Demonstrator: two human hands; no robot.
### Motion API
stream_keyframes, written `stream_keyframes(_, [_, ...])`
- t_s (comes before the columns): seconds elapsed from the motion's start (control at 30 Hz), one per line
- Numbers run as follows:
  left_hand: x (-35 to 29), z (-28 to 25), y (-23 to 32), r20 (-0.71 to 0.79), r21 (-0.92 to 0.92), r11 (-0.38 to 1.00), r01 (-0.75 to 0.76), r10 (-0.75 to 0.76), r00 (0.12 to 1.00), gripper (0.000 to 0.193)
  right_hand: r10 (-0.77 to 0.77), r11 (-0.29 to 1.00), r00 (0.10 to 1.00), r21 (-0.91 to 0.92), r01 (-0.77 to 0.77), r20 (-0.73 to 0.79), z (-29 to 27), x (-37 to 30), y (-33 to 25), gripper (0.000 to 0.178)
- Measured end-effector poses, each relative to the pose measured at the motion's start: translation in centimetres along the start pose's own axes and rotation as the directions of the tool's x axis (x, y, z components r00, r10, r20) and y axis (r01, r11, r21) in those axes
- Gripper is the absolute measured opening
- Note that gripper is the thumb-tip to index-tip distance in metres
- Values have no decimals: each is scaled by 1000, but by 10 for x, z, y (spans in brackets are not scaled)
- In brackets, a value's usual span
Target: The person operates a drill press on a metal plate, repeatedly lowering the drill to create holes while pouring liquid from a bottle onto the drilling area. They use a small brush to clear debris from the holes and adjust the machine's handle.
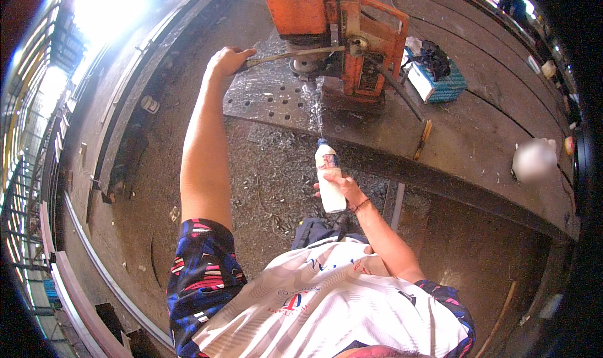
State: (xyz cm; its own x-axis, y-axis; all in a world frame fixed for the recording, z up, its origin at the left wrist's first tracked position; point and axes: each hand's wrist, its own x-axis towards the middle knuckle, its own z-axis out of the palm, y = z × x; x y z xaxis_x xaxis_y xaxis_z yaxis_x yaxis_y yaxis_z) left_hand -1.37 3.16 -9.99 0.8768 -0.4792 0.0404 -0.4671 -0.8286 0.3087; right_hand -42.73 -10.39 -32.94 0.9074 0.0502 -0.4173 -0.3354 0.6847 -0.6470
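My left hand is closed around the end of a long feed lever on an orange magnetic drill press. In my right hand is a plastic squeeze bottle of whitish liquid, its blue cap pointing at the drill. A thin white spray runs from the cap toward the drill's chuck. Beneath the chuck lies a wet steel plate with rows of round holes. The cutting tip is hard to make out in the spray.
Right of the drill a teal and white box carries a black cloth-like item. A blurred white round object sits farther right on the steel table. Metal shavings cover the ground below. A small white cup stands at left.
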Motion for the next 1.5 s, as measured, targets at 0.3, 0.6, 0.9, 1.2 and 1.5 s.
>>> stream_keyframes(0.3, [0, 0, -2, 33, 22, 999, 26, -26, 999, 65, 26, 1000, 999, 15, -26, -25, 9, -5, -3, 45])
stream_keyframes(0.6, [-21, -8, 18, -23, 66, 998, 3, -1, 1000, 63, -38, 994, 999, -102, 35, -23, 4, -1, 1, 43])
stream_keyframes(0.9, [-22, -11, 23, 48, 58, 994, 87, -90, 995, 64, 9, 998, 1000, -66, -8, 18, -3, 4, 3, 45])
stream_keyframes(1.2, [-22, -9, 19, 17, 55, 992, 111, -112, 994, 68, -31, 995, 999, -96, 32, 9, -1, 4, 4, 42])
stream_keyframes(1.5, [-18, -1, 13, -17, 55, 992, 116, -116, 993, 67, 13, 997, 1000, -72, -14, -15, -3, 4, 6, 41])
